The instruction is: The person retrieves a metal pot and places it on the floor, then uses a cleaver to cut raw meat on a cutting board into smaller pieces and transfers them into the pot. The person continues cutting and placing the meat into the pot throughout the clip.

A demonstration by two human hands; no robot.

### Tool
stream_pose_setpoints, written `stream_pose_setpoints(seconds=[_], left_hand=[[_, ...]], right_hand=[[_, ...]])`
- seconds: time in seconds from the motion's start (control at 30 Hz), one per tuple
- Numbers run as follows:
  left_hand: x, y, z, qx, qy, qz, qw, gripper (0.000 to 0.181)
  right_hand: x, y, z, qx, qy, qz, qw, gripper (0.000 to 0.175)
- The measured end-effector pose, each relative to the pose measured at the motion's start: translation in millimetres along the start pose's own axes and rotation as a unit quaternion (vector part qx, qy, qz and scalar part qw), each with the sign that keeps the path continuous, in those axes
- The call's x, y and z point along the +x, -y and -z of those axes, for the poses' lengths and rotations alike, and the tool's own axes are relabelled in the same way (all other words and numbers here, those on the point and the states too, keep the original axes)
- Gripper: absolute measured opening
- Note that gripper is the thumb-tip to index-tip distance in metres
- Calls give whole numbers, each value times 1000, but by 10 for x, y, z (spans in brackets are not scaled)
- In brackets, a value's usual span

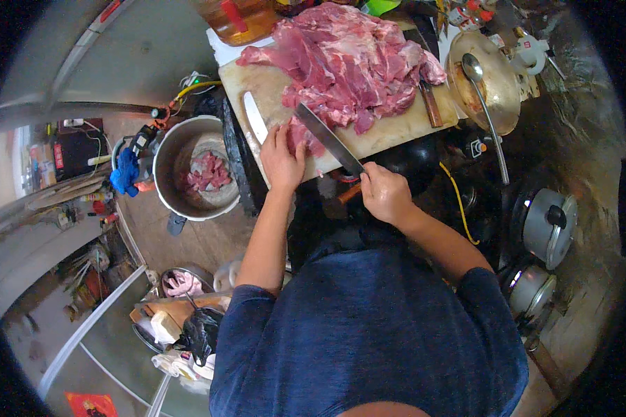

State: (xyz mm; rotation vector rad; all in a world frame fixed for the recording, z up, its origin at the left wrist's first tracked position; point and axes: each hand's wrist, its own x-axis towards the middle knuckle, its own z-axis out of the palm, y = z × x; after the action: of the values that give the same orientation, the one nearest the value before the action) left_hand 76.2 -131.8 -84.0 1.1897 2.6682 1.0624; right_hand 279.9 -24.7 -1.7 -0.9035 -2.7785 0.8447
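Observation:
My right hand (387,192) grips the handle of a cleaver (329,139), whose dark blade slants up and left across the front of the cutting board (229,78). Beside the blade, a piece of raw meat (296,136) is held down by the fingers of my left hand (281,159). A large slab of raw meat (344,57) covers much of the board behind both hands. Left of it lies a pale knife blade (254,117), its near end hidden by my left hand. At the board's right side rests a wooden knife handle (431,107); meat partly covers that knife.
A deep metal pot (159,177) with cut meat pieces (208,172) stands lower left of the board. To the right are a wok (501,109) with a long ladle (488,114) and lidded pots (542,224). A yellow hose (456,200) hangs below the board.

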Motion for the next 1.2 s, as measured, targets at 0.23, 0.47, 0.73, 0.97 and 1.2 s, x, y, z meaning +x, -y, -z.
stream_pose_setpoints(seconds=[0.23,0.47,0.73,0.97,1.2], left_hand=[[-180,139,-229,-50,22,10,998,36],[-242,163,-352,-67,-4,-16,998,35],[-284,123,-176,-13,74,35,997,35],[-484,232,-124,-38,-30,10,999,34],[-415,195,-158,-20,-65,-50,996,25]], right_hand=[[-24,-69,-175,-159,110,3,981,10],[349,-117,-385,-82,124,44,988,13],[996,-71,-564,-36,132,12,991,19],[694,-53,-118,-58,94,46,993,22],[247,-177,-118,-153,194,55,968,14]])
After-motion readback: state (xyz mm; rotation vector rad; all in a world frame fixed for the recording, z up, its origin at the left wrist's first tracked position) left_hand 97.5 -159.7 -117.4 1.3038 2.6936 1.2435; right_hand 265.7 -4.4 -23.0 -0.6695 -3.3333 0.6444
